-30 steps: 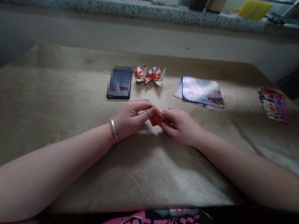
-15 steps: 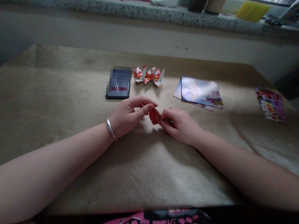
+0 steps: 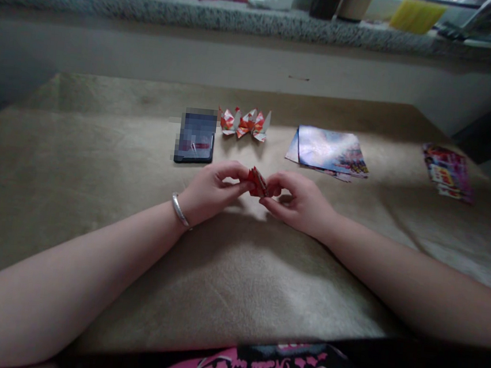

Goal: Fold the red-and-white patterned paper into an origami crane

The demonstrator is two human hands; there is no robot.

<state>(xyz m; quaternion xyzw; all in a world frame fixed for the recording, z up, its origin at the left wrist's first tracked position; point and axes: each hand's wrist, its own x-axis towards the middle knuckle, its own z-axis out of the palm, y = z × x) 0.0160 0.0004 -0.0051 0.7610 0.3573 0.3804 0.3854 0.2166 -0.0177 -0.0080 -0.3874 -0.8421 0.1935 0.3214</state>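
A small red folded paper piece (image 3: 256,182) is pinched between both of my hands just above the tan table cover (image 3: 101,153). My left hand (image 3: 212,190), with a silver bracelet on its wrist, grips the piece's left side with curled fingers. From the right, my right hand (image 3: 299,202) pinches the same piece with thumb and fingertips. Both forearms rest on the table.
Behind my hands lie a dark phone (image 3: 195,138), a row of folded red-and-white paper figures (image 3: 245,122), a stack of printed paper sheets (image 3: 331,150), and more colourful sheets (image 3: 447,170) at the far right. A stone ledge (image 3: 201,12) with various items runs along the back.
The paper piece has been lifted slightly and turned upright between the fingers. My left fingers have closed back onto it; both hands sit a little farther from me.
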